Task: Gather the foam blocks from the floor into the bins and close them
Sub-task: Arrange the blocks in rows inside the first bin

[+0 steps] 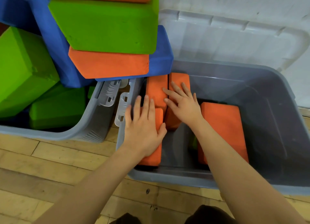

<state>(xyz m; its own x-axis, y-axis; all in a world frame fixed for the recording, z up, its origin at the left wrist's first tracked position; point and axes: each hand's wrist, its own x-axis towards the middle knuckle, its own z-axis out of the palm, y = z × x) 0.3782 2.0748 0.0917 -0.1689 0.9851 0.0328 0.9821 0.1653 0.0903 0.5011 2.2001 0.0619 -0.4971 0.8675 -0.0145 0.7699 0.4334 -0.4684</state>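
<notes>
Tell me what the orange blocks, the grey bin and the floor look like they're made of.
Orange blocks: likely foam, with a matte, finely grainy surface and soft rounded edges. Grey bin: apparently molded plastic, smooth with a slight sheen. Floor: looks like light wood planks, with visible seams and grain.

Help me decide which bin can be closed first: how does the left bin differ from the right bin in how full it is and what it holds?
The left bin is heaped above its rim with green, blue and orange blocks; the right bin holds only orange blocks, well below its rim. Both hands, the left hand and the right hand, rest flat on blocks in the right bin, none in the left. Both bins are grey and open.
</notes>
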